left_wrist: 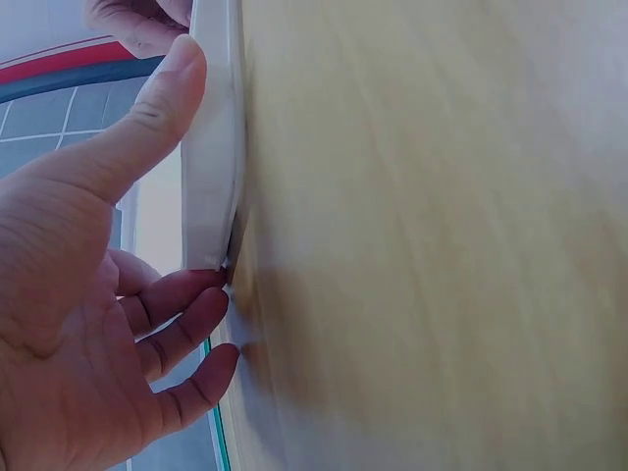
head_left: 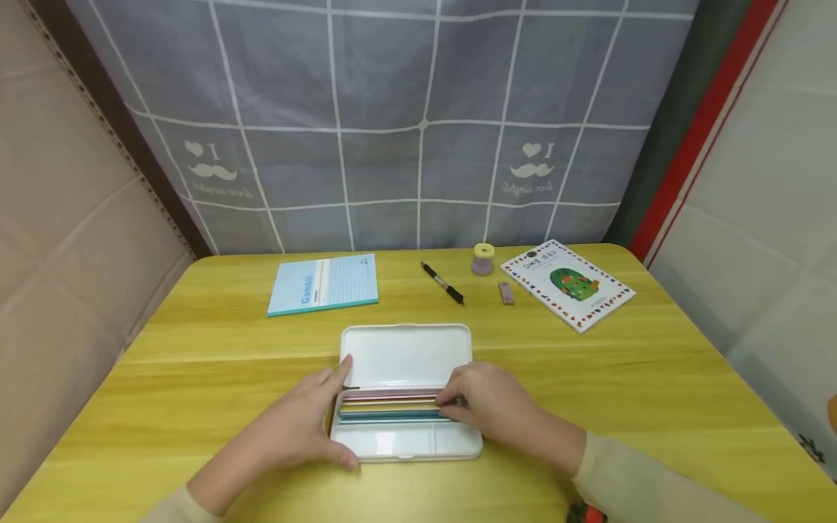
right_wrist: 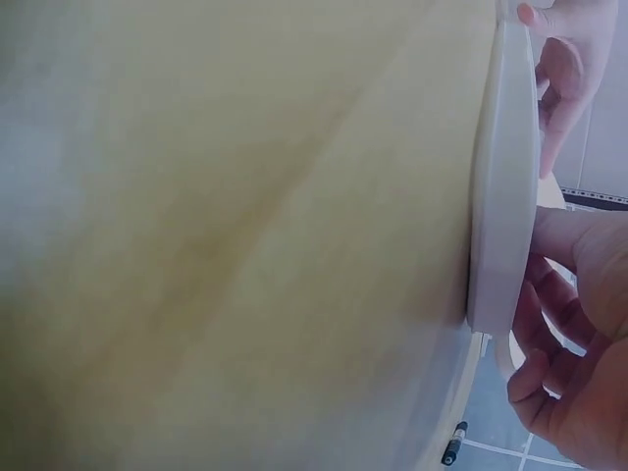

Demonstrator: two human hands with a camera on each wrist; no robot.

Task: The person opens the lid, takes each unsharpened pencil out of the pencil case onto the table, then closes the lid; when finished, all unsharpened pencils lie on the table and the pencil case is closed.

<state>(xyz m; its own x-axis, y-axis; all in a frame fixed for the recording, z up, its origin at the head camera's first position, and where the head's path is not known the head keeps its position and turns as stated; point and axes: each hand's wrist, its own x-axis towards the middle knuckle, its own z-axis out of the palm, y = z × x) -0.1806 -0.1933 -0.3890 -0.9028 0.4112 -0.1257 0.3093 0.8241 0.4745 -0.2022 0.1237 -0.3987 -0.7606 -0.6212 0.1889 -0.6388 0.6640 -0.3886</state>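
Although the head view looks straight down on the open white plastic rectangular case [head_left: 386,439], the right hand [head_left: 490,403] covers the right ends of the slim red, yellow and blue-green pencil-like sticks [head_left: 392,408] lying lengthwise inside it. That hand's fingers are curled, with thumb and forefinger tips close together over those ends; whether they pinch a stick cannot be told, and the right wrist view, where the case wall hides the tips, does not settle it. The right forearm slants in from the lower right, its pale sleeve [head_left: 654,479] cut off by the bottom edge.

The left hand [head_left: 304,414] spans the left end of the case, widely spread: the thumb lies at the front edge, and the forefinger reaches up beside the raised white lid [head_left: 407,356]. In the left wrist view its other fingers bend loosely near the case's end, some tips partly hidden; the hand braces the case without wrapping round it.

The case sits near the middle of the yellow wood-grain table [head_left: 196,421], lid side away from the person. Beyond it, a black pen [head_left: 442,282] lies between a light-blue notebook [head_left: 323,283] and a small pinkish block [head_left: 506,293]. At the bottom edge, a black-and-red object [head_left: 588,513] is mostly cut off, too little showing to identify.
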